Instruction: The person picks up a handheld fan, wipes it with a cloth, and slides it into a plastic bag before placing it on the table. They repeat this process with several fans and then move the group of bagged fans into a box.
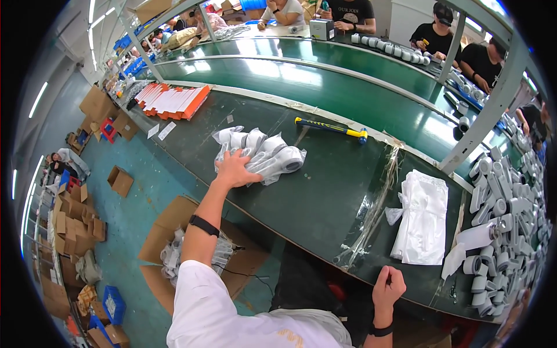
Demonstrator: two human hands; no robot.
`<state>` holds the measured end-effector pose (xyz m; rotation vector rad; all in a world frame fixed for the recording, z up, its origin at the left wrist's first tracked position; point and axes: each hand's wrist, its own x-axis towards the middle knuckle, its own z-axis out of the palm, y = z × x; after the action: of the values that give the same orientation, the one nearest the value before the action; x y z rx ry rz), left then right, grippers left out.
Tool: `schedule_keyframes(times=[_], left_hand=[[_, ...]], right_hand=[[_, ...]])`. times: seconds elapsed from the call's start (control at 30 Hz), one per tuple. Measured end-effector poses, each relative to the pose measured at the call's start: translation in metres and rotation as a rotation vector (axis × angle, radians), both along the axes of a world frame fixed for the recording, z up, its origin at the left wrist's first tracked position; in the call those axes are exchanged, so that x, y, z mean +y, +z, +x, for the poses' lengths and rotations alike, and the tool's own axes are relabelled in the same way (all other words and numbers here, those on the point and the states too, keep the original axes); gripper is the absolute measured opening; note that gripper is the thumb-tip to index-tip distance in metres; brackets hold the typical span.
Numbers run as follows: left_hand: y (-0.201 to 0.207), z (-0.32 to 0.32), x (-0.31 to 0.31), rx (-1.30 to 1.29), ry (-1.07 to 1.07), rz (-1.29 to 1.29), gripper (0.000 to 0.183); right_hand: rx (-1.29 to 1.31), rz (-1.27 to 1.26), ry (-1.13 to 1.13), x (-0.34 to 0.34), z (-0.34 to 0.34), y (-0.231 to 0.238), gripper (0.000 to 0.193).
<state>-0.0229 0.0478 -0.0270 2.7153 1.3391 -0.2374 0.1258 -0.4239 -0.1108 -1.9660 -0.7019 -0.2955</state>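
Crinkled, glossy clear film (264, 173) sheathes smooth, plastic-looking parts (288, 160) before us; slick white plastic bags (420, 226) gleam on the scuffed, matt workbench (301, 203), the green belt (360, 93) shines glassy-smooth, and a cardboard box (156, 236) shows dull, papery flaps.

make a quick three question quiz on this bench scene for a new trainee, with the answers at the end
1. Which of the person's hands is on the bagged white parts?
2. Fill in the blank: a ____ with a yellow-and-dark handle lies near the far edge of the bench.
3. Which lies nearest the pile of loose grey-and-white parts?
a) the orange-and-white boxes
b) the stack of flat white bags
c) the bagged white parts

Key:
1. The left hand.
2. hammer
3. b
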Motion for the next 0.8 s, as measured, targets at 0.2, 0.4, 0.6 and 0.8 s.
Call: schedule_keyframes(times=[0.2, 0.4, 0.6, 0.8], left_hand=[[-0.005, 0.012, -0.004, -0.017, -0.007, 0.024, 0.087], [-0.021, -0.020, -0.002, -0.060, 0.052, 0.064, 0.080], [-0.028, 0.018, -0.016, -0.174, 0.015, 0.032, 0.073], [-0.008, -0.004, -0.021, -0.142, 0.090, -0.028, 0.070]], right_hand=[[0.015, -0.020, -0.024, 0.000, 0.005, 0.002, 0.013], [0.023, -0.089, -0.014, 0.002, -0.002, -0.003, 0.014], [-0.161, -0.137, -0.124, -0.010, -0.001, 0.015, 0.023], [-0.081, -0.142, -0.068, 0.001, -0.003, 0.016, 0.023]])
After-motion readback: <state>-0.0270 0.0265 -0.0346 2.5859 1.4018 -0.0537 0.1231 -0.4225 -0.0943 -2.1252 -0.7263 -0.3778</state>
